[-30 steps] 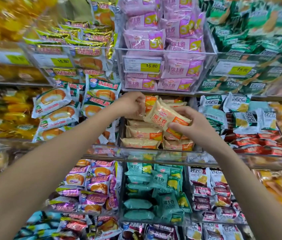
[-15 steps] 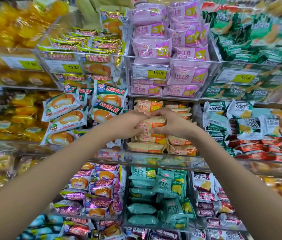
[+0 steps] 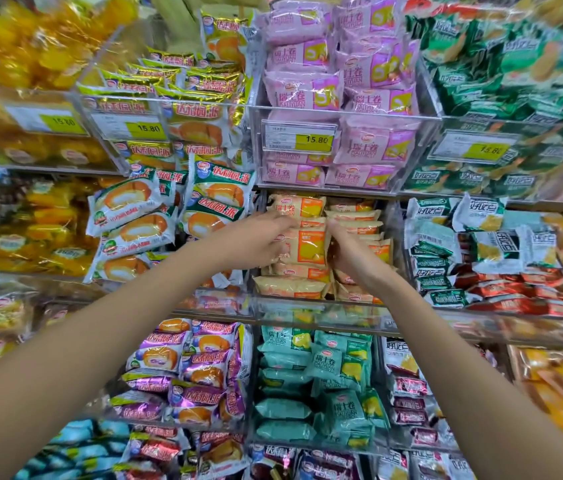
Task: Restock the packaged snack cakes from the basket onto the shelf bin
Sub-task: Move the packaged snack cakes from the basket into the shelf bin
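Pressing from both sides, the left hand (image 3: 259,242) and right hand (image 3: 349,252) close loosely on a pale orange-and-cream plastic-wrapped snack cake packet (image 3: 302,245), standing it upright at the front of the clear acrylic shelf bin (image 3: 307,306) atop its stacked mates. It looks light, soft and crushable under slippery, crinkly film; the side seams seem safest. No basket shows.

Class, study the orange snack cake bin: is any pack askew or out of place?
Yes. One orange pack, between the left hand and right hand, stands upright on edge while packs around it lie flat.
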